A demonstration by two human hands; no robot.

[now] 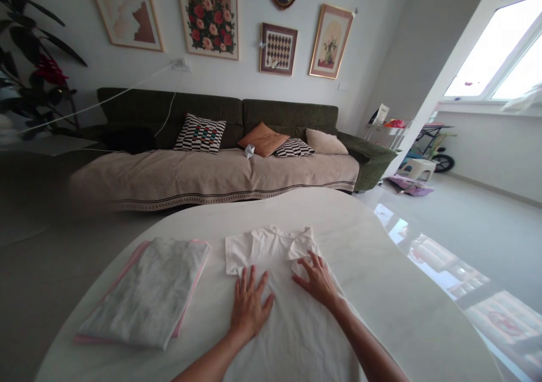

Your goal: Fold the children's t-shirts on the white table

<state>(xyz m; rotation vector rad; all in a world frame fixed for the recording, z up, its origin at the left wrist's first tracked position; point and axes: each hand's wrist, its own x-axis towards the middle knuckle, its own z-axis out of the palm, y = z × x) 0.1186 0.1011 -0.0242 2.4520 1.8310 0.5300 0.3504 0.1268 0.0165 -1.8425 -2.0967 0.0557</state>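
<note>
A white short-sleeved T-shirt (pixel 296 328) lies on the pale marble-look table (pixel 415 297), in the near middle of the scene. Its long axis runs from far to near: the neckline (pixel 275 231) is at the far end, and the body runs toward the person and out at the near edge of the view, so the hem is hidden.

The left hand (pixel 249 303) rests palm down at the shirt's left side, fingers spread and pointing far, gripping nothing. Just beyond its fingertips the left sleeve (pixel 238 253) lies flat, reaching out to the left.

The right hand (pixel 317 280) is at the shirt's right side and a little farther off. Its fingers are spread and gently bent, the thumb well apart from them, closed on nothing. It touches the right sleeve (pixel 301 247), which is turned inward over the shirt, and is the nearer hand to that sleeve. The neckline lies beyond both hands, between the sleeves.

Well to the left, apart from the shirt, a folded gray cloth (pixel 139 297) lies on a pink cloth (pixel 178 326) whose edges show. A dark green sofa (pixel 288 117) stands beyond the table.
</note>
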